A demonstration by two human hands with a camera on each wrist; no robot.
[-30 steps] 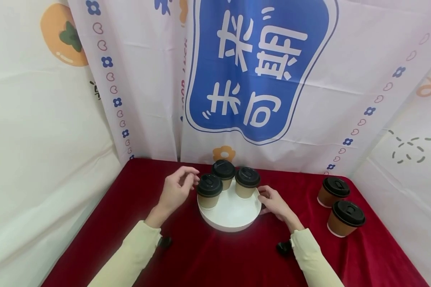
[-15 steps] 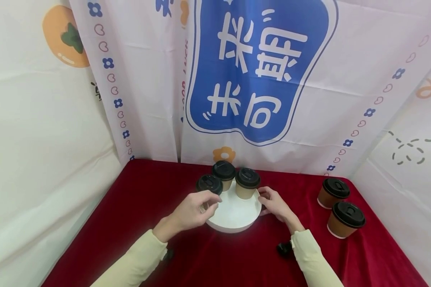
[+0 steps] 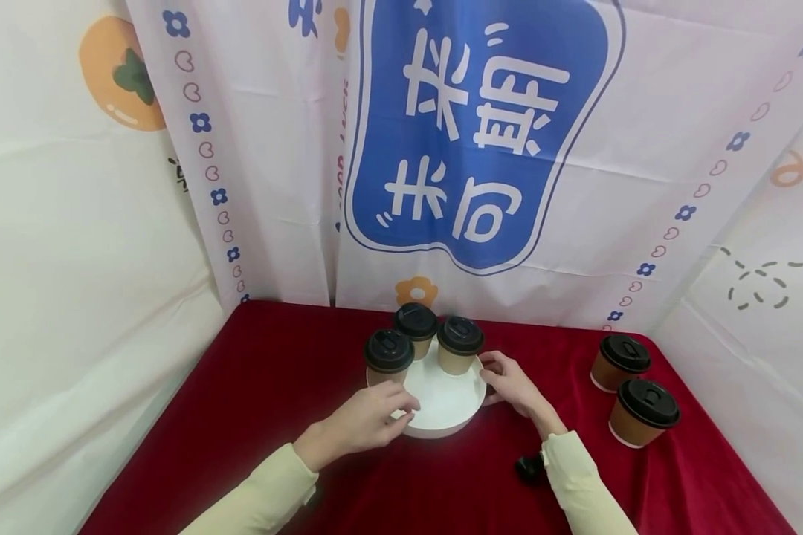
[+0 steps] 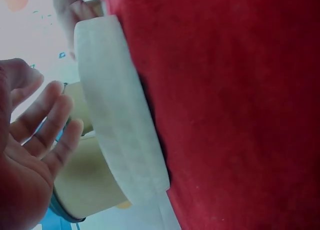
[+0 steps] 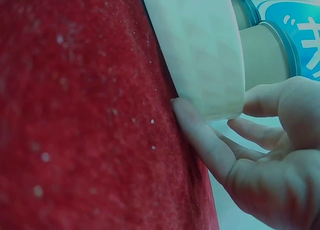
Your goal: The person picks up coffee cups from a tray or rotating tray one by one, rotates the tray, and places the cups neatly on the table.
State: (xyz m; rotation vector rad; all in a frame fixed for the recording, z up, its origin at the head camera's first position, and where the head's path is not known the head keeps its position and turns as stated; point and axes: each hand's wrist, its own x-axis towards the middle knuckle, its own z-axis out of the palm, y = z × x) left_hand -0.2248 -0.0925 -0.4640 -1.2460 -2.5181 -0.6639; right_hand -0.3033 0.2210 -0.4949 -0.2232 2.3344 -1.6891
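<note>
Three lidded paper coffee cups, a left one (image 3: 389, 353), a back one (image 3: 415, 323) and a right one (image 3: 459, 345), stand upright on a round white tray (image 3: 444, 401). All have black lids and tan sides. My left hand (image 3: 375, 417) is over the tray's front left edge, fingers loosely bent and nothing between them; the left wrist view shows its fingertips (image 4: 75, 127) apart from the tray wall. At the right side, my right hand (image 3: 511, 383) holds the tray's edge. Its thumb (image 5: 262, 99) is at the rim and a finger lies low against the wall.
Two more lidded coffee cups, a rear one (image 3: 620, 362) and a front one (image 3: 644, 412), stand at the right of the red cloth (image 3: 274, 371). White printed curtains (image 3: 281, 186) enclose the back and sides. A small black object (image 3: 530, 468) is by the right sleeve.
My left hand has moved from beside the left cup toward me and rightward, to the tray's front left. My right hand keeps its place at the rim, and the cups stay put.
</note>
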